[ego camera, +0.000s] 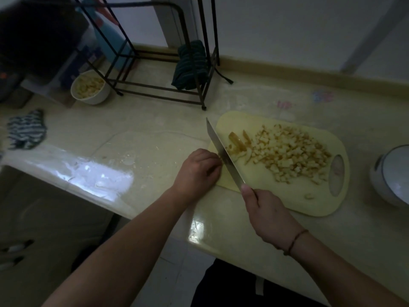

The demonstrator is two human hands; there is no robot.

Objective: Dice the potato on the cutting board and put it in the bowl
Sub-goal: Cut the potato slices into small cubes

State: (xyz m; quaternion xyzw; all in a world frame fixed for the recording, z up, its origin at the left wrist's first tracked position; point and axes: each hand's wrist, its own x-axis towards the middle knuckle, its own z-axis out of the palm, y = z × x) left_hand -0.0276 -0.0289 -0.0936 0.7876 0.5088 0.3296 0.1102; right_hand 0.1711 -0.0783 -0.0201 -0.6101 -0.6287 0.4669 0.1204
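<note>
Potato mostly diced, knife on board

Potato dice (292, 151) lay in a loose heap across the middle of the yellow cutting board (276, 196), w/ a few uncut strips (238, 142) at the heap's left edge, just beside the blade. Right hand (265, 213) gripped the knife (223, 154) handle, fingers wrapped round it, index finger pressed near the base of the blade; blade ran diagonally up-left over the board's left end. Left hand (199, 171) sat at the board's left edge, fingers curled under and touching the blade's left side — whether they pinched a potato piece I couldn't tell, hidden by the knuckles. One stray bit (309, 196) lay near the board's lower right, by the handle hole.

White bowl (90, 87) w/ diced potato already in it stood far left on the surface (155, 138), well apart from the board, just beside a black wire rack (163, 85). Dark striped cloth (190, 65) hung on the rack; another striped cloth (26, 129) lay at the left edge. Second white bowl (391, 176) stood right of the board — contents not visible.
</note>
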